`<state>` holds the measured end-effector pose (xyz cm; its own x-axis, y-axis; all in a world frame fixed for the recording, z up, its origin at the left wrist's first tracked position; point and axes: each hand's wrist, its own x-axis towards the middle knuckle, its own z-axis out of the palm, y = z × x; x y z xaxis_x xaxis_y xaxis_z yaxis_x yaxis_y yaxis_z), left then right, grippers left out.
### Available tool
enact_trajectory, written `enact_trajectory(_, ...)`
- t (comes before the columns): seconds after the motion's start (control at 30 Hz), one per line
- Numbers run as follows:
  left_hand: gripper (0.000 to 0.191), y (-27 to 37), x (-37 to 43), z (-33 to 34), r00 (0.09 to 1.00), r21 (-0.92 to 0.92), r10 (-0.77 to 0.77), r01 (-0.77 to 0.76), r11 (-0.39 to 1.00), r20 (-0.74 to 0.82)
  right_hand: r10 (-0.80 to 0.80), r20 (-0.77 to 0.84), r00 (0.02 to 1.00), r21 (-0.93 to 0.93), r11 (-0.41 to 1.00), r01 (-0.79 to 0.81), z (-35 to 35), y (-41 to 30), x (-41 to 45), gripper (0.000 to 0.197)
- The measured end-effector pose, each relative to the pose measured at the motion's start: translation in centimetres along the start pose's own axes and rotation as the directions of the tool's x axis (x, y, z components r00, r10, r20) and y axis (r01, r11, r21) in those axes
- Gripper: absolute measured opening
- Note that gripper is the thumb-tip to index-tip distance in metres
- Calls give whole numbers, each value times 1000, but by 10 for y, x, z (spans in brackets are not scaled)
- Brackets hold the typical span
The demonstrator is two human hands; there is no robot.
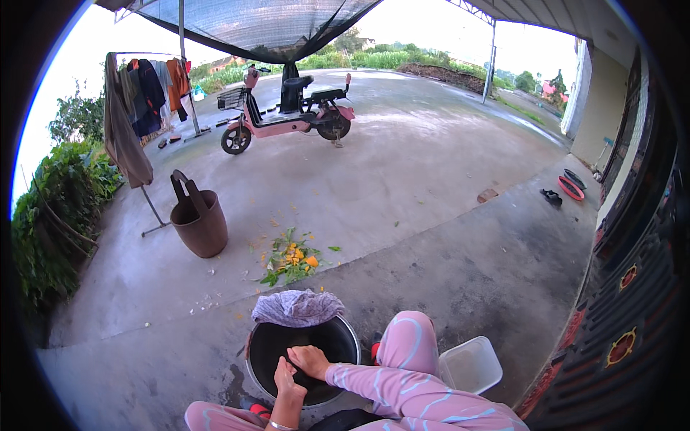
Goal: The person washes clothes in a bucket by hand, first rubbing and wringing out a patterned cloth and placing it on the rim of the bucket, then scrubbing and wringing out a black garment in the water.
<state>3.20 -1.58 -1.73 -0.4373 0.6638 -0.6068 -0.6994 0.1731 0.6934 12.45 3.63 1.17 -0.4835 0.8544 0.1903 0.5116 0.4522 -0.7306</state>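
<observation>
Both hands are over a round basin with a pale rim and a dark inside, which stands on the ground between my knees. My left hand is raised with its fingers bent towards the right. Against its fingertips rests my right hand, palm down with curled fingers. Whether anything is between the hands is hidden. A crumpled light purple patterned cloth hangs over the basin's far rim. What lies inside the basin is too dark to make out.
A white plastic container stands right of my knee. Peelings and leaves lie beyond the basin, with a brown handled bucket to their left. Farther off are a pink electric scooter and a clothes rack. A dark door lines the right.
</observation>
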Motion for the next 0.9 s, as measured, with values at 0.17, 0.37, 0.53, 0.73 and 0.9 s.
enact_trajectory(0.17, 33, 14, 16, -38, 966, -212, 101, -50, 976, 239, -266, -22, 964, 77, 961, 267, 13, -64, -36, 26)
enact_trajectory(0.37, 34, 35, -31, 7, 971, -45, 28, -18, 999, 239, 187, 100, 977, -9, 982, -187, 1, -1, 1, 31)
enact_trajectory(0.53, 25, 72, -56, 20, 812, 369, 207, -454, 811, 545, 127, 189, 974, 390, 900, -193, -17, 6, 22, 27)
enact_trajectory(0.73, 28, 47, -48, -4, 750, 684, 27, -617, 389, 661, -1, 482, 876, 648, 674, -355, -51, -22, 25, 28)
enact_trajectory(0.9, 18, 65, -50, 3, 644, 549, 306, -761, 346, 701, -159, 576, 802, 595, 754, -278, -61, -5, 30, 34)
